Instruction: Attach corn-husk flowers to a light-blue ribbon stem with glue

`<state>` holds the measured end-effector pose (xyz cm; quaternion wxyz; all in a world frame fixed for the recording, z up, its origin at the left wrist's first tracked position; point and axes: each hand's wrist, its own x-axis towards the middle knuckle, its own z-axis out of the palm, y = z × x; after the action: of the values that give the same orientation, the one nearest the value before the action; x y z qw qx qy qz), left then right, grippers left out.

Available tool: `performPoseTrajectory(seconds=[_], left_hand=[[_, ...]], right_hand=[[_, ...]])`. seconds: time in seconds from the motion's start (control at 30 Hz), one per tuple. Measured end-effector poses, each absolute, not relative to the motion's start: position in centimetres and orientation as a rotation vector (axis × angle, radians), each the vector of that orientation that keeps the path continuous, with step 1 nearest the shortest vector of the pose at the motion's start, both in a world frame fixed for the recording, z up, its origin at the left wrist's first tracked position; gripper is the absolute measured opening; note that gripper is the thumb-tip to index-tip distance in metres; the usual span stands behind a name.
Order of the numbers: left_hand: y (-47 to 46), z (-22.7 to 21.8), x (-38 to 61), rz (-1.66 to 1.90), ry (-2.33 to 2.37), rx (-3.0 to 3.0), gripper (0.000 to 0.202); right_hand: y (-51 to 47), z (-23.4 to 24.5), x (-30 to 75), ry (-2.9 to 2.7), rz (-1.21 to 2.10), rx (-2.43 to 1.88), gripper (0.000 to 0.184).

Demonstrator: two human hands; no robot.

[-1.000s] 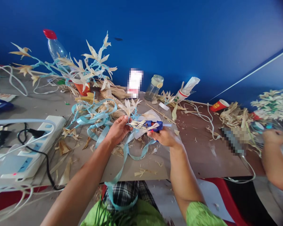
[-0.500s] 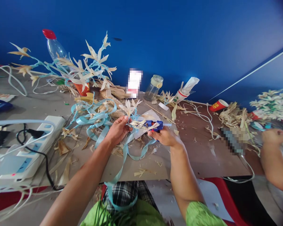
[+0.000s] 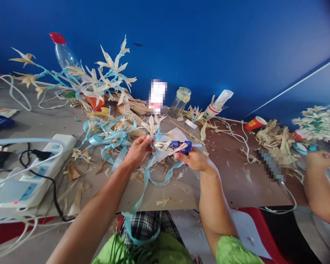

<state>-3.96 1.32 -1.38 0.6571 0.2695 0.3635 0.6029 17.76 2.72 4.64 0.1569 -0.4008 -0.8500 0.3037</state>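
Observation:
My left hand (image 3: 139, 149) is closed in a pinch on the stem of a pale husk flower (image 3: 151, 126), whose petals stand up above the fingertips. A light blue ribbon (image 3: 145, 179) hangs below this hand and runs over the table's front edge. My right hand (image 3: 194, 157) grips a blue glue gun (image 3: 183, 146), with a whitish glue stick (image 3: 197, 145) poking out of its back. Its front points left, close to the flower stem, and is partly covered by dry husk strips; whether the tip touches the stem I cannot tell.
Looped ribbon (image 3: 118, 135) and husk scraps lie left of my hands. A flower branch (image 3: 99, 79), a jar (image 3: 179, 101) and a bright blurred screen (image 3: 157, 96) stand along the blue wall. A power strip (image 3: 40, 176) with cables is at left. Another person's hand (image 3: 320, 160) is at right.
Both hands hold nearly the same pose. The flower and the glue gun have shifted very slightly to the right.

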Motion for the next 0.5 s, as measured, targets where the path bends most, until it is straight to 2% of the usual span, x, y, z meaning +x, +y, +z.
performPoseTrajectory(seconds=[0.5], left_hand=[[1.26, -1.32, -3.92, 1.362, 0.870, 0.660, 0.040]], right_hand=[[2.76, 4.71, 17.88, -2.430, 0.907, -1.135, 0.045]])
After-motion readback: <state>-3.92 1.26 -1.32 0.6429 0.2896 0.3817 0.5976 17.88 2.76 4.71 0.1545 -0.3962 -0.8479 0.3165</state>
